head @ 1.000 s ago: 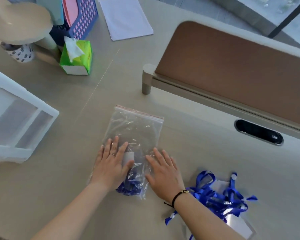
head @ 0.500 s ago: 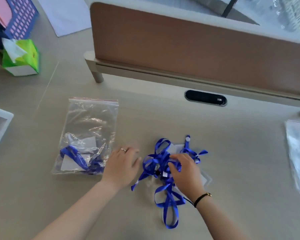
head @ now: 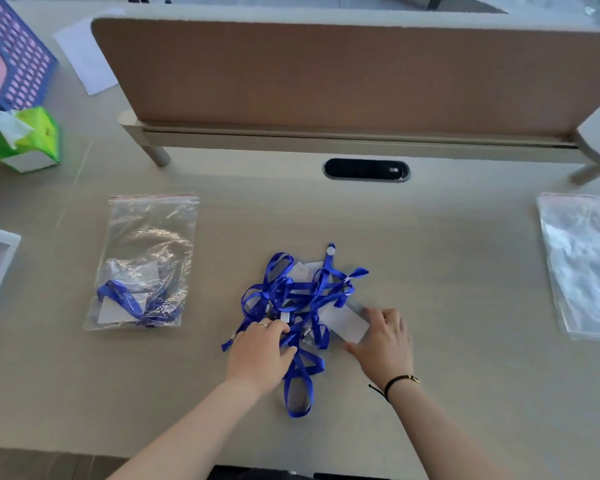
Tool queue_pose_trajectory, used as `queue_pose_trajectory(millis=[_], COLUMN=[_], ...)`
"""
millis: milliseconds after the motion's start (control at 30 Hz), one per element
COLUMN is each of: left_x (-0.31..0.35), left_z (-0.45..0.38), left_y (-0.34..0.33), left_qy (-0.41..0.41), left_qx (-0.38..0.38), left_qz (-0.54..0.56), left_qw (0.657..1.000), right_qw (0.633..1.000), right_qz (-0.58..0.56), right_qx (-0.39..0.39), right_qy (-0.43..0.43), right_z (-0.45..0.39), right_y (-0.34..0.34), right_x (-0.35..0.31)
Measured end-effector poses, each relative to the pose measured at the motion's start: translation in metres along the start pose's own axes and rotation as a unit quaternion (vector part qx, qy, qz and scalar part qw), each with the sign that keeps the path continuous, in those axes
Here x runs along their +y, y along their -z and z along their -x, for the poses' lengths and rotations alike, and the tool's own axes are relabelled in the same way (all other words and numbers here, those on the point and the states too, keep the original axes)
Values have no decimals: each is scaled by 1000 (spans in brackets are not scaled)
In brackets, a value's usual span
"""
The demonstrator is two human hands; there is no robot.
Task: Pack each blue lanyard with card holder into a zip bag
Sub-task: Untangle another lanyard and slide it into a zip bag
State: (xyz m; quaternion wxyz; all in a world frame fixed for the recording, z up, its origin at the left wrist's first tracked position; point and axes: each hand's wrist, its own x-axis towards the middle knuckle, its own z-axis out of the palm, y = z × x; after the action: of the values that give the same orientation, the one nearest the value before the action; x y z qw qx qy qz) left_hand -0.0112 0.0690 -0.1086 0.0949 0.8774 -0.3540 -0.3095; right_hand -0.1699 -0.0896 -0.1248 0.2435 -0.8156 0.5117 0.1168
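1. A tangled pile of blue lanyards [head: 293,299] with clear card holders is seen on the desk [head: 447,271], near the middle of its front edge.
2. The left hand [head: 260,355] is laid on the pile's near-left part, its fingers curled into the blue straps; whether a strap is actually pinched cannot be told.
3. The right hand [head: 383,342] is placed at the pile's right side, fingers fairly straight and touching the edge of a card holder [head: 343,323] holding a white card.
4. A packed zip bag [head: 142,268] lies flat toward the desk's left side, well apart from the pile, with one blue lanyard and card holder inside at its near end.
5. A stack of empty zip bags [head: 586,265] is seen by the desk's right edge.
6. A brown divider panel [head: 343,74] stands along the desk's far edge, with a black cable slot [head: 366,169] just before it.
7. A green tissue box [head: 28,142] and a blue perforated basket [head: 18,53] are found at the far-left corner.
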Motion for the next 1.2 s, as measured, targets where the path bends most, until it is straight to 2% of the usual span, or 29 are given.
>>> queue_pose_trajectory(millis=[300,600,700,900,1100,1200], left_x=[21,33,37,60,86,94], left_z=[8,5,6,15,29,33], left_y=[-16,-26,-18,28,73,87], left_qy=[98,156,140,37,-16,-36], left_qx=[-15,-32,-19,14,5,9], left_qz=[51,109,146,240,354,380], left_qw=[994,981,979,970,935,924], right_qw=[998,973,960,921,833,831], right_qz=[-53,-212,-262,-375,-525,-532], right_qx=[-19,-80,-78,-53,-144,-153], right_qy=[-38,-47,-55,-95,-96,-59], right_z=[5,11,14,17,19,21], right_y=[4,24,33,60,93,111], right_x=[19,37,44,49,23,13])
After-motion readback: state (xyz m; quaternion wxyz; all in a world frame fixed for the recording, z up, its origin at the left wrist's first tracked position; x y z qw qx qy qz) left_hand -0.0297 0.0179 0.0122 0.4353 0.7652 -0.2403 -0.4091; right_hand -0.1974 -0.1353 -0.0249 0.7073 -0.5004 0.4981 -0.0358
